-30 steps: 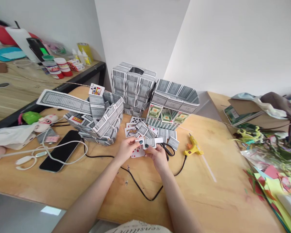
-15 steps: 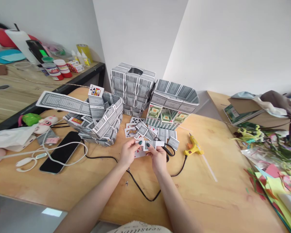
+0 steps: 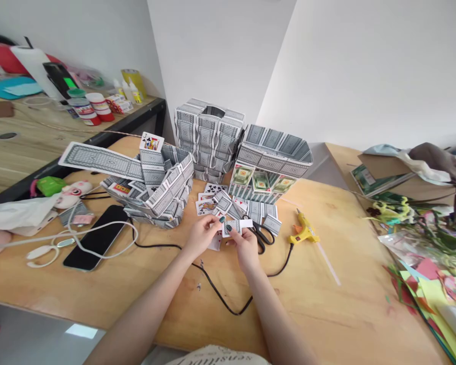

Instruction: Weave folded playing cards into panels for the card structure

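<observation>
A small folded card piece [image 3: 233, 228], grey-patterned with a white strip at its right end, is pinched in my right hand [image 3: 245, 247]. My left hand [image 3: 204, 234] is closed at the piece's left end. Just right of my right hand lie black-handled scissors [image 3: 265, 234]. Cut and whole playing cards [image 3: 207, 207] are scattered beyond my hands. Behind them stand a tall card structure [image 3: 209, 134] and an open card box [image 3: 271, 157]. A basket-like card structure [image 3: 163, 187] sits to the left, with a jack card [image 3: 151, 142] at its top.
A yellow glue gun [image 3: 304, 230] lies right of the scissors, its black cord running below my hands. A phone [image 3: 97, 238] and white cable [image 3: 134, 235] lie left. Coloured paper [image 3: 429, 284] and craft scraps fill the right edge; paint jars [image 3: 83, 110] stand back left.
The card piece and my right hand have shifted slightly left. More of the scissors' handles now shows. My left hand has moved slightly, and the view has shifted a little.
</observation>
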A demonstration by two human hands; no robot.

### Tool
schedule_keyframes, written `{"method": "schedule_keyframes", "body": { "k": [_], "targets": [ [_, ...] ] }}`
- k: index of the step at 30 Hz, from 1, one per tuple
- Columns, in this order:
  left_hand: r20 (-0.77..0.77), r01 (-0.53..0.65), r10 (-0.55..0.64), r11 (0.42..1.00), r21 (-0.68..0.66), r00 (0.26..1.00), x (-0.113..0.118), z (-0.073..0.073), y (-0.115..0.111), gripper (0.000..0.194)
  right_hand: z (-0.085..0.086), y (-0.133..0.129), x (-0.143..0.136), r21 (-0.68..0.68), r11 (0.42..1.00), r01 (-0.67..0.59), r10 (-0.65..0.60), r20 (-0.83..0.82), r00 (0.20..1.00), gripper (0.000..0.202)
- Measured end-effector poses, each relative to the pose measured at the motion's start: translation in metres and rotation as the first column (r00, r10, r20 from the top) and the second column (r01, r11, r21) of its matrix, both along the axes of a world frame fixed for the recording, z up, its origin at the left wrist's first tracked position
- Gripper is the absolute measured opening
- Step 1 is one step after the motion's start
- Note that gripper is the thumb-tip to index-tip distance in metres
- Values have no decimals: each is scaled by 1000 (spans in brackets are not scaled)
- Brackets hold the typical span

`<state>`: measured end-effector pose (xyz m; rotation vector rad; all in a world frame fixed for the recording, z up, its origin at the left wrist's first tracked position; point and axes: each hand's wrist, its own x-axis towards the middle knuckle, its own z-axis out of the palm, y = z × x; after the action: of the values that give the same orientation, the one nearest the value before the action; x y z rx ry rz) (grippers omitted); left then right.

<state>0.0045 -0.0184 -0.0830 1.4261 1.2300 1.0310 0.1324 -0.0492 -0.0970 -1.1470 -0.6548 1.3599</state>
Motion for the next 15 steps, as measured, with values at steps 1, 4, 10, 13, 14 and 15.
{"method": "schedule_keyframes", "body": {
  "k": [1,4,10,13,14,15],
  "targets": [
    [-34,3,-2,1000,24,999,0,0,0,21,0,0,-1,11,1000,-14,14,2,1000,27],
    [-84,-20,24,999,42,996,1,0,-3,24,1,-1,-1,33,999,-20,19,18,1000,25],
    [-28,-121,122,992,27,992,7,-5,-7,27,1,-1,0,41,999,-10,7,66,998,23],
    [12,-160,160,987,28,987,9,-6,-9,29,1,-1,-1,39,999,-12,8,87,996,23],
    [26,-169,169,985,24,985,9,-6,-9,29,1,0,-1,39,999,-12,9,85,996,23],
    [40,-171,170,985,14,985,10,-6,-9,30,1,0,-1,38,999,-11,9,77,997,23]
  ]
}}
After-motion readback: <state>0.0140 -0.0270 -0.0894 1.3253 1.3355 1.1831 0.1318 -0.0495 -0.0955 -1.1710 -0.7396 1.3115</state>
